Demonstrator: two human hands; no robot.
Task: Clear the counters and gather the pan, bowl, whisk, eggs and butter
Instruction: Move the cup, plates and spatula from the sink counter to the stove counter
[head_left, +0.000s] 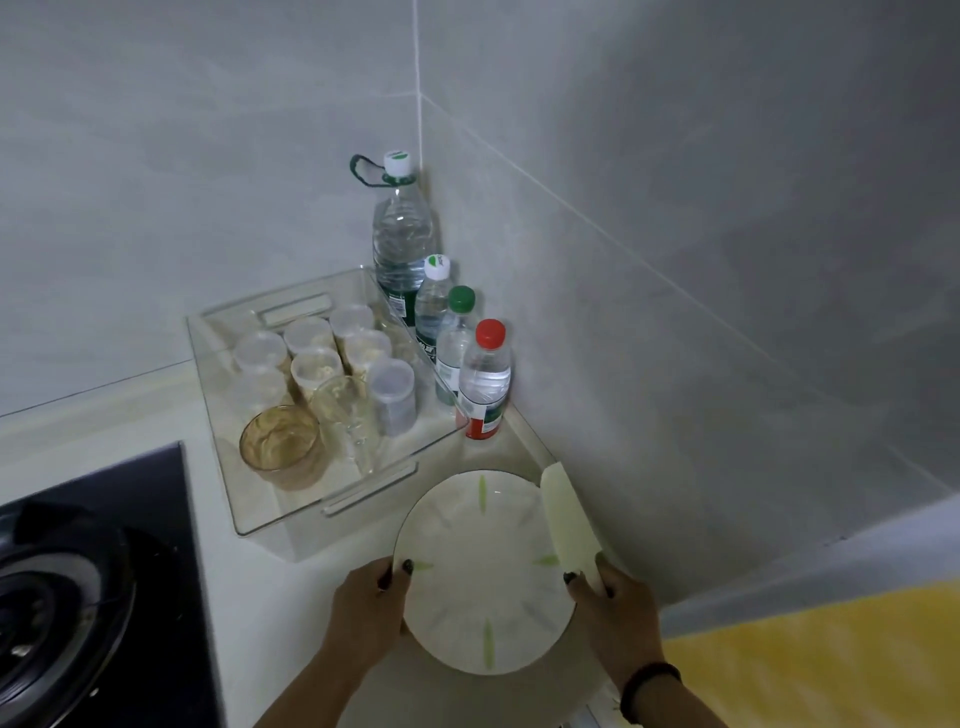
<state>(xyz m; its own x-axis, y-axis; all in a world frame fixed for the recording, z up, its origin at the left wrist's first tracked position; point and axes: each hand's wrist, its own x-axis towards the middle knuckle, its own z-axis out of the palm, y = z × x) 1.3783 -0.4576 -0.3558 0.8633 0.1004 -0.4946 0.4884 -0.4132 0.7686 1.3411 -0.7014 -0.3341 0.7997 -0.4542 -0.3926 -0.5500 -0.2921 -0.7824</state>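
Pale counter (291, 597) running into a corner of grey tiled walls (675, 208). Dark hob (104, 571) with a round burner at the left edge. Yellow surface (831, 660) at lower right, below the counter's edge.

Clear tray (218, 415) with cut-out handles toward the corner, holding lidded clear jars (311, 369), one clear glass (345, 415) and an amber glass (283, 447) at the near end. Between tray and wall, four capped bottles in a row: large bottle (402, 228) with a green carry loop deepest in the corner, then a white-capped bottle (434, 306), a green-capped bottle (457, 343) and a red-capped bottle (485, 379) nearest.

Near the front, round white plate (483, 577) with a thin dark rim and short green strokes radiating from the centre, held level just above the counter, close to the tray's near handle. Left hand (363, 613) gripping the left rim, thumb on top, fingers (387, 577) curled beneath. Right hand (613, 618) gripping the right rim the same way, and also holding a pale green flat item (566, 519), tilted up against the wall. Dark band (649, 686) on the right wrist.
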